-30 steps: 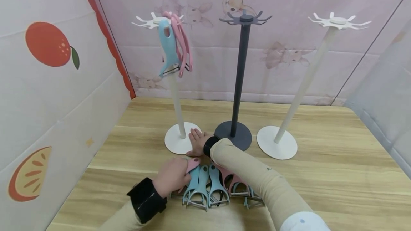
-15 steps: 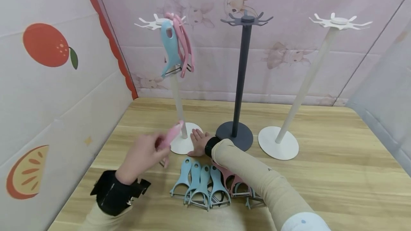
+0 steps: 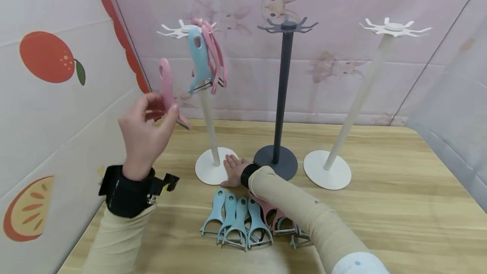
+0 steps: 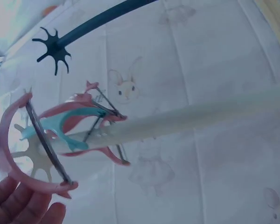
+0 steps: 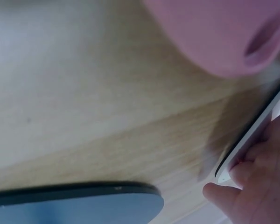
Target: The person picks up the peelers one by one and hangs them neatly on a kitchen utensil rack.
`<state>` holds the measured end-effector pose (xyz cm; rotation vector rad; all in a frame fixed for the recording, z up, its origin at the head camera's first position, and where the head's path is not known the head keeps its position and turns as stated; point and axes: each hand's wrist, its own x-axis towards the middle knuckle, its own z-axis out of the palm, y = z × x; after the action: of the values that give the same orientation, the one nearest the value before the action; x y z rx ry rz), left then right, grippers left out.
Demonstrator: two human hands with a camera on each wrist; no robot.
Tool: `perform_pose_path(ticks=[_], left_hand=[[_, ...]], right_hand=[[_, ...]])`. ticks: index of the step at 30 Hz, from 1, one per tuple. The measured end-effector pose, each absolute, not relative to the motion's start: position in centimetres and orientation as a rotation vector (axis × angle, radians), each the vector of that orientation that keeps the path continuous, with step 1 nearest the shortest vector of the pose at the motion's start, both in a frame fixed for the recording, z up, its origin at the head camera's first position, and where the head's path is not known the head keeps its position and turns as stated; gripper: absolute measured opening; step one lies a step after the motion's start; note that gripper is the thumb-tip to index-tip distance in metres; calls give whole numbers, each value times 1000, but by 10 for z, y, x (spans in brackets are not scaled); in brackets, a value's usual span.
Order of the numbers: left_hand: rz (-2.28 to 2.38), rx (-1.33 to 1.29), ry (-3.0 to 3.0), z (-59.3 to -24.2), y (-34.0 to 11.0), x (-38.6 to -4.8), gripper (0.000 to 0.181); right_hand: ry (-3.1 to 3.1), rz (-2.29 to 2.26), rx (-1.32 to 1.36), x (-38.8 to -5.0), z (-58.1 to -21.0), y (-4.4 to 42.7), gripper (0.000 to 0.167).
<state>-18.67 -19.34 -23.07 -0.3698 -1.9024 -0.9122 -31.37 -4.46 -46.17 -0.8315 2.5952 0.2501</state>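
My left hand [image 3: 146,128] pinches a pink Y-shaped peeler [image 3: 165,81], its holed handle pointing up, just left of the left white stand [image 3: 209,121]. In the left wrist view the peeler's metal blade [image 4: 47,142] faces the camera, above the curled fingers [image 4: 32,205]. One blue peeler [image 3: 198,56] and pink peelers [image 3: 217,56] hang from that stand's hooks. My right hand [image 3: 233,170] lies with straight fingers on the stand's round white base [image 3: 207,168]. In the right wrist view, the hand [image 5: 266,182] touches the base's edge.
Several blue peelers [image 3: 239,223] and pink peelers [image 3: 268,210] lie in front, partly hidden by the right forearm. A dark grey stand [image 3: 283,96] and another white stand [image 3: 357,100] rise to the right. A fabric wall [image 3: 243,79] closes the back.
My left hand has lifted the pink peeler from the row on the table, up and left to beside the stand's upper pole. My right hand has stayed on the base.
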Motion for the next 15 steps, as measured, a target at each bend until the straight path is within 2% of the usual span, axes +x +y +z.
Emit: perform_pose_path(ticks=[7,15], left_hand=[[-853,-254,-1850,-199,-179,-206,32],[-760,-224,-1854,-195,-175,-223,36]], right_hand=[[2598,222,-811,-310,-458,-46,84],[2602,222,-804,-310,-459,-46,84]])
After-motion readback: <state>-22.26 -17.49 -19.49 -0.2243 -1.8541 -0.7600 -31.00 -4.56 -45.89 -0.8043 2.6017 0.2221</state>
